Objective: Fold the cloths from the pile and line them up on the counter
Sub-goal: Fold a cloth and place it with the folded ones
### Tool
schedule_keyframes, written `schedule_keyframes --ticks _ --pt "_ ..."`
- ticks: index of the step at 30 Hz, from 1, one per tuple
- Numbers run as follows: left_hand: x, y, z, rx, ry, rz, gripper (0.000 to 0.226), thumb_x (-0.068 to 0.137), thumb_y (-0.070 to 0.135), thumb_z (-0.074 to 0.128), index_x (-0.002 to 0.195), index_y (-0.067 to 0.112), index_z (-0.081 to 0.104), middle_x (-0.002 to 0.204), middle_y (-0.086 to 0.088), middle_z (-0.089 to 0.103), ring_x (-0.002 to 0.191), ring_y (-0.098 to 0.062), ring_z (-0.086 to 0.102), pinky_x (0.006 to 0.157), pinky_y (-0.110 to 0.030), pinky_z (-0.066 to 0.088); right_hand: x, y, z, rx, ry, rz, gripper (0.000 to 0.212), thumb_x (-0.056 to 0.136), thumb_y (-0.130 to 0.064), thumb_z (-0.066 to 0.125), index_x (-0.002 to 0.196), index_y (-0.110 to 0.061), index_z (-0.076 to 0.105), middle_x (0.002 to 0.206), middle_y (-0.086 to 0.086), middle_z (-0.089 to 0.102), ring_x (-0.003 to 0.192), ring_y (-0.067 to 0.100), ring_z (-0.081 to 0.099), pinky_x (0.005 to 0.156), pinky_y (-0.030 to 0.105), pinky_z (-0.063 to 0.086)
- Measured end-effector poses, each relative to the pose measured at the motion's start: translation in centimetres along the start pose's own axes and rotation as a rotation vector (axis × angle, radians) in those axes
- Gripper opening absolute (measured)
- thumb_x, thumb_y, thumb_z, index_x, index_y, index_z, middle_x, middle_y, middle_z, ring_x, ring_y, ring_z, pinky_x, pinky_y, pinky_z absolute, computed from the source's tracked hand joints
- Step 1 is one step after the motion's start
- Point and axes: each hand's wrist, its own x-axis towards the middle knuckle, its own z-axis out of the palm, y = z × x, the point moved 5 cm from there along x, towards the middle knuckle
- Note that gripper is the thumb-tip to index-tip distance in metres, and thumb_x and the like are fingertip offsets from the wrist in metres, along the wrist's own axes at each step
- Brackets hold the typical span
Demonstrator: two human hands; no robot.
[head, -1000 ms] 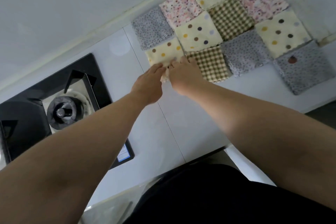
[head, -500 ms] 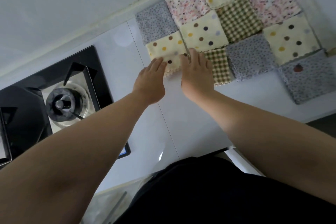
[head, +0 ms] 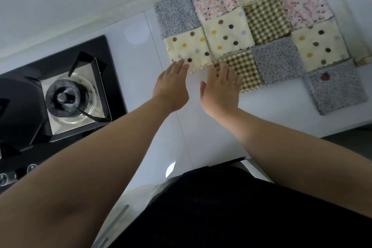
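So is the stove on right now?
It looks off: no flame shows around the gas burner, and no pot sits on it. The knobs are too blurry to read.

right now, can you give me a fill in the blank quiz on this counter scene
The left hand touches a cream cloth patterned with ____.
The right hand rests on a neighbouring cloth patterned with ____.
The stove burner sits on the person's ____ side.
Missing: dots; checks; left.

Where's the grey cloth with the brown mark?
The grey cloth lies at the head view's far right on the counter, just below a cream polka-dot cloth.
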Motion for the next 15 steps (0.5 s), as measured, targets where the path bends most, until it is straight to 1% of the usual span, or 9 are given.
schedule_keyframes --ticks 2,4,5,7,9,11,12,13,15 --pt "-1.7 -0.7 -0.3 -0.127 0.018 -0.122 0.054 0.095 0.009 0.045 0.148 0.018 0.039 0.150 0.001 0.041 0.138 -0.021 0.039 0.111 -0.035 0.033 -0.5 -1.9 -0.3 0.076 0.069 -0.066 0.036 0.088 -0.030 0.059 0.120 -0.013 0.056 0.129 0.013 0.055 0.116 0.033 0.053 0.088 0.047 0.040" --pt "-4.2 -2.5 -0.3 -0.295 0.038 -0.321 0.041 0.097 0.014 0.043 0.136 0.023 0.050 0.133 0.004 0.054 0.114 -0.018 0.055 0.090 -0.031 0.047 -1.4 -4.6 -0.2 0.181 0.105 -0.126 0.029 0.088 -0.027 0.057 0.114 -0.015 0.059 0.121 0.010 0.058 0.109 0.031 0.056 0.082 0.044 0.040" --pt "-5.5 -3.5 -0.2 -0.367 0.054 -0.405 0.036 0.098 0.016 0.042 0.132 0.025 0.053 0.127 0.006 0.057 0.105 -0.016 0.058 0.082 -0.030 0.048 -1.9 -5.9 -0.1 0.232 0.123 -0.144 0.026 0.087 -0.026 0.057 0.111 -0.015 0.060 0.117 0.008 0.060 0.105 0.031 0.057 0.080 0.043 0.039" --pt "-8.6 -5.6 0.1 -0.454 0.086 -0.525 0.033 0.098 0.017 0.041 0.125 0.026 0.057 0.116 0.008 0.060 0.093 -0.013 0.059 0.074 -0.029 0.049 -3.1 -8.6 0.1 0.335 0.126 -0.187 0.020 0.087 -0.022 0.058 0.106 -0.015 0.062 0.110 0.006 0.061 0.098 0.030 0.058 0.077 0.042 0.039" --pt "-11.9 -7.9 0.5 -0.534 0.127 -0.620 0.030 0.096 0.016 0.044 0.120 0.026 0.060 0.105 0.010 0.060 0.085 -0.009 0.057 0.070 -0.029 0.050 -4.5 -11.6 0.6 0.423 0.057 -0.249 0.013 0.090 -0.019 0.056 0.101 -0.014 0.061 0.105 0.005 0.061 0.095 0.030 0.057 0.076 0.041 0.038" --pt "-15.1 -10.6 0.9 -0.636 0.179 -0.726 0.027 0.095 0.016 0.046 0.115 0.026 0.062 0.101 0.011 0.063 0.084 -0.009 0.060 0.067 -0.030 0.055 -6.2 -14.8 1.1 0.475 -0.008 -0.304 0.010 0.093 -0.018 0.052 0.098 -0.014 0.060 0.100 0.006 0.060 0.091 0.031 0.056 0.074 0.040 0.037" --pt "-16.8 -12.0 1.1 -0.689 0.212 -0.778 0.026 0.094 0.015 0.048 0.112 0.026 0.063 0.101 0.010 0.065 0.085 -0.010 0.062 0.066 -0.027 0.056 -7.1 -16.3 1.2 0.487 -0.020 -0.329 0.011 0.094 -0.018 0.051 0.096 -0.013 0.060 0.097 0.006 0.060 0.088 0.031 0.055 0.072 0.038 0.035" --pt "-18.4 -13.4 1.2 -0.732 0.248 -0.820 0.025 0.093 0.014 0.049 0.110 0.026 0.064 0.101 0.010 0.067 0.086 -0.011 0.064 0.067 -0.024 0.056 -8.1 -17.7 1.1 0.496 -0.023 -0.354 0.011 0.095 -0.018 0.049 0.095 -0.013 0.060 0.094 0.006 0.060 0.086 0.031 0.055 0.071 0.037 0.034" --pt "-21.3 -16.3 1.4 -0.785 0.316 -0.878 0.024 0.091 0.013 0.052 0.107 0.024 0.065 0.099 0.009 0.068 0.088 -0.013 0.066 0.076 -0.029 0.058 -10.1 -20.5 1.0 0.511 -0.047 -0.411 0.015 0.096 -0.020 0.045 0.094 -0.014 0.059 0.092 0.004 0.059 0.085 0.029 0.053 0.071 0.036 0.031"
